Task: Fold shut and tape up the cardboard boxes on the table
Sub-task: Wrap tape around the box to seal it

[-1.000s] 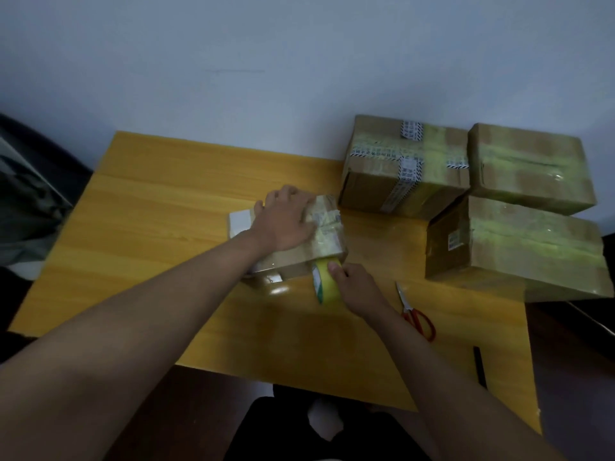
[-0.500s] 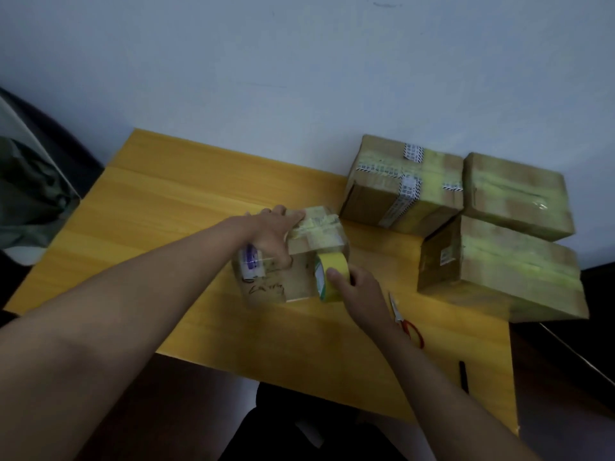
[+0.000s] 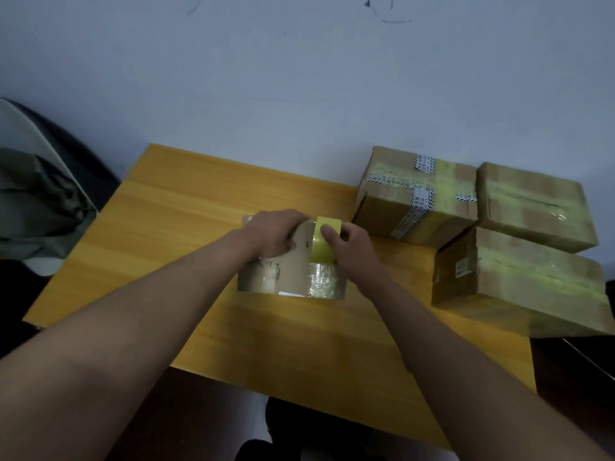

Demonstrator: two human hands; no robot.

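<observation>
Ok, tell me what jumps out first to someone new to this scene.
The two hands at the table's middle: the left hand grips a small cardboard box while the right hand holds a yellow tape roll against its top edge. To the right, three larger taped boxes sit clustered on the yellow wooden table.

Brightness: dim, flat indoor light; colours muted, with a bluish cast on the wall (image 3: 299,78)
Shadows: soft and faint; floor below the near table (image 3: 166,227) edge almost black
Glare: small white glint on the tape wrapping the near face of the small box (image 3: 289,281)
Blur: slight softness throughout; stacked boxes (image 3: 499,227) at right smeared
Distortion: wide-angle; forearms swell at the near corners
</observation>
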